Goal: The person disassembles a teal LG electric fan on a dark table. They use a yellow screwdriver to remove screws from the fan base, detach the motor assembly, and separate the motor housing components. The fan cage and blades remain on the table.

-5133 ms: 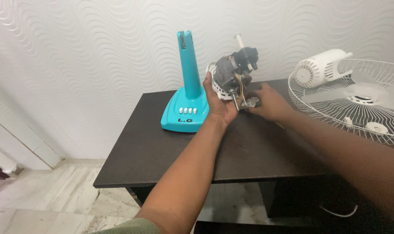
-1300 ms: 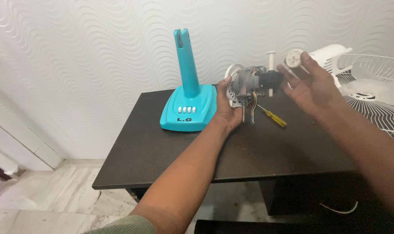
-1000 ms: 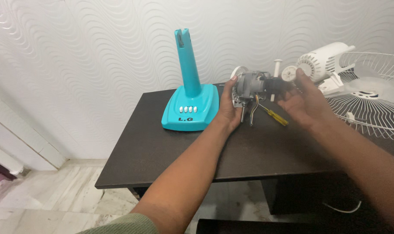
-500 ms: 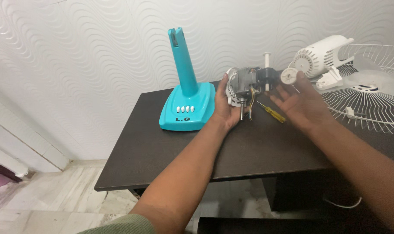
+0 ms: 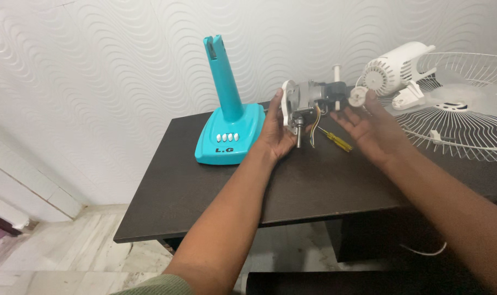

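My left hand (image 5: 274, 133) grips a grey fan motor (image 5: 309, 101) by its white front plate and holds it above the dark table (image 5: 215, 186), shaft pointing down. A small white round knob (image 5: 358, 95) rests at the fingertips of my right hand (image 5: 366, 125), which is palm-up with fingers spread just right of the motor's rear. A white pin (image 5: 336, 72) sticks up from the motor's back.
A teal fan base with an upright post (image 5: 225, 128) stands at the table's back left. A yellow-handled screwdriver (image 5: 334, 140) lies under the motor. A white motor cover (image 5: 397, 64) and a white wire fan guard (image 5: 467, 117) lie at the right.
Earlier my right hand was down on the table by the motor; it has risen with the white knob and now sits palm-up by the motor's rear. The motor has stayed in my left hand.
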